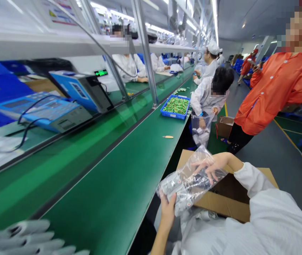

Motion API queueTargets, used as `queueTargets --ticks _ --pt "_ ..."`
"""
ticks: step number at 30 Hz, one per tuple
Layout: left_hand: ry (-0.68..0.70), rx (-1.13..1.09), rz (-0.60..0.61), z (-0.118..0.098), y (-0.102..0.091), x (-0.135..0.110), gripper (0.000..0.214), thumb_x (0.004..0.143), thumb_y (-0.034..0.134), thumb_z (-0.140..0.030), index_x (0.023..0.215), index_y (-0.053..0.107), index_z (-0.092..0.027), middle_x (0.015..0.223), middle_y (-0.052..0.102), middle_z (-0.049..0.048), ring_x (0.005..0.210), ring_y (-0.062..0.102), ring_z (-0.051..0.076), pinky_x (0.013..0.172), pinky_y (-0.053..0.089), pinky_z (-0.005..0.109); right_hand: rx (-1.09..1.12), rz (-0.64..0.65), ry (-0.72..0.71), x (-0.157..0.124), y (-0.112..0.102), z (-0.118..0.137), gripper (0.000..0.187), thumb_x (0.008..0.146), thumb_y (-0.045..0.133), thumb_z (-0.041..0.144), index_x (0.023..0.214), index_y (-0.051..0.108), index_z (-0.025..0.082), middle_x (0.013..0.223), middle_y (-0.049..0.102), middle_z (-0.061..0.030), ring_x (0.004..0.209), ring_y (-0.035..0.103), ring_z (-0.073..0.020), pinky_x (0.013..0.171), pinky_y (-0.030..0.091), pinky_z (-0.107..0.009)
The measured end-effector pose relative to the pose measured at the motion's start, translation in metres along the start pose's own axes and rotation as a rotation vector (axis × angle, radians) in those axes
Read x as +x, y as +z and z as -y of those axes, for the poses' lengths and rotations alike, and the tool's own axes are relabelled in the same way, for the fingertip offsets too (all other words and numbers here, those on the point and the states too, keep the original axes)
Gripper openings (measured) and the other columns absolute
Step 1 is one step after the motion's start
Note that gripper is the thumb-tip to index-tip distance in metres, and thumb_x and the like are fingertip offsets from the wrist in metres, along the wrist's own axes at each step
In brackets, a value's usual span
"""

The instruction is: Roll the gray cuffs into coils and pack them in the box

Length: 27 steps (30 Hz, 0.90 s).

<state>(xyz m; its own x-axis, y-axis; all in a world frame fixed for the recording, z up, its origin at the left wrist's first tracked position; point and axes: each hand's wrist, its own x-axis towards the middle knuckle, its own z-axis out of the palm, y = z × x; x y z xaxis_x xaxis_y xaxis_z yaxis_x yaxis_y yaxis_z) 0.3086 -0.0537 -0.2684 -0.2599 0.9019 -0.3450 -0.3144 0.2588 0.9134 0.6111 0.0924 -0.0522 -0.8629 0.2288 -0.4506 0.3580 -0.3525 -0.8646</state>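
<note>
A clear plastic bag [190, 182] with grey and black contents is held up in front of me, above an open cardboard box [227, 198]. My left hand [167, 209] grips the bag's lower edge. My right hand [210, 168] lies spread across its upper part, with the fingers pressing on the plastic. The white sleeve [251, 180] of my right arm shows at the right. The box's inside is mostly hidden behind the bag and my arm.
A green conveyor belt [119, 170] runs along the left, carrying a blue tray [175, 107] of green items and a small tan object [168, 136]. White rolls [23, 237] lie at lower left. Several co-workers stand at right; blue instruments [43, 111] sit beyond the belt.
</note>
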Motion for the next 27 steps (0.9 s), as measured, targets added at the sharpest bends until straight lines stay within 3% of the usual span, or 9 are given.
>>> queueTargets --ticks 3,5,6,10,13,17,20,23,27 --pt "0.057 0.025 0.063 -0.025 0.013 -0.005 0.095 0.077 0.090 -0.072 0.151 0.060 -0.021 0.166 0.064 0.0213 0.171 0.046 0.042 0.146 0.027 0.052 -0.084 -0.046 -0.045 0.019 0.007 -0.002 0.074 0.097 0.092 0.046 0.163 0.066 0.028 0.154 0.077 -0.0153 0.114 0.088 -0.0242 0.095 0.073 -0.035" --pt "0.116 0.011 0.115 -0.040 0.018 -0.002 0.099 0.079 0.087 -0.076 0.155 0.058 -0.020 0.170 0.060 0.0219 0.171 0.046 0.041 0.146 0.027 0.052 -0.092 -0.127 -0.107 0.035 0.013 -0.008 0.055 0.100 0.088 0.044 0.149 0.077 0.023 0.139 0.083 -0.0149 0.126 0.083 -0.0249 0.107 0.069 -0.037" --pt "0.148 0.001 0.134 -0.045 0.019 0.001 0.099 0.081 0.084 -0.079 0.156 0.057 -0.020 0.171 0.060 0.0216 0.170 0.047 0.040 0.146 0.028 0.052 -0.068 -0.182 -0.133 0.043 0.017 -0.013 0.051 0.101 0.087 0.043 0.146 0.078 0.021 0.134 0.084 -0.0154 0.125 0.083 -0.0252 0.106 0.069 -0.038" --pt "0.250 -0.007 0.157 -0.056 0.018 0.008 0.091 0.095 0.070 -0.083 0.161 0.055 -0.022 0.174 0.057 0.0195 0.168 0.050 0.037 0.144 0.032 0.053 0.039 -0.371 -0.176 0.073 0.036 -0.033 0.068 0.093 0.091 0.040 0.154 0.064 0.024 0.126 0.082 -0.0114 0.108 0.082 -0.0242 0.080 0.072 -0.034" --pt "0.292 0.031 0.121 -0.060 0.018 0.006 0.083 0.104 0.057 -0.082 0.163 0.057 -0.023 0.173 0.059 0.0177 0.167 0.052 0.035 0.143 0.035 0.053 0.086 -0.450 -0.204 0.099 0.052 -0.044 0.081 0.081 0.098 0.034 0.152 0.060 0.026 0.128 0.081 -0.0099 0.110 0.081 -0.0237 0.092 0.073 -0.038" --pt "0.378 0.126 0.058 -0.071 0.021 0.001 0.079 0.114 0.040 -0.078 0.164 0.059 -0.020 0.171 0.060 0.0190 0.165 0.052 0.033 0.143 0.033 0.052 0.169 -0.680 -0.304 0.134 0.070 -0.053 0.080 0.077 0.099 0.041 0.144 0.058 0.027 0.129 0.080 -0.0097 0.112 0.080 -0.0250 0.105 0.069 -0.045" --pt "0.488 0.250 0.008 -0.084 0.017 -0.001 0.074 0.118 0.034 -0.069 0.162 0.064 -0.018 0.150 0.070 0.0194 0.147 0.064 0.031 0.134 0.043 0.050 0.198 -0.747 -0.387 0.151 0.079 -0.053 0.077 0.078 0.096 0.050 0.140 0.057 0.028 0.133 0.078 -0.0106 0.121 0.078 -0.0287 0.110 0.067 -0.049" --pt "0.577 0.306 -0.108 -0.096 0.008 0.001 0.070 0.117 0.039 -0.070 0.143 0.078 -0.018 0.117 0.069 0.0136 0.119 0.069 0.029 0.118 0.053 0.047 0.181 -0.761 -0.454 0.160 0.084 -0.051 0.078 0.078 0.096 0.057 0.139 0.057 0.029 0.136 0.077 -0.0115 0.126 0.076 -0.0304 0.114 0.064 -0.053" --pt "0.437 0.013 -0.218 -0.111 -0.008 0.014 0.056 0.111 0.059 -0.072 0.112 0.082 -0.020 0.086 0.059 0.0040 0.086 0.062 0.023 0.084 0.058 0.036 0.162 -0.794 -0.495 0.163 0.080 -0.051 0.089 0.078 0.095 0.070 0.144 0.051 0.029 0.148 0.072 -0.0151 0.135 0.073 -0.0320 0.116 0.062 -0.055"
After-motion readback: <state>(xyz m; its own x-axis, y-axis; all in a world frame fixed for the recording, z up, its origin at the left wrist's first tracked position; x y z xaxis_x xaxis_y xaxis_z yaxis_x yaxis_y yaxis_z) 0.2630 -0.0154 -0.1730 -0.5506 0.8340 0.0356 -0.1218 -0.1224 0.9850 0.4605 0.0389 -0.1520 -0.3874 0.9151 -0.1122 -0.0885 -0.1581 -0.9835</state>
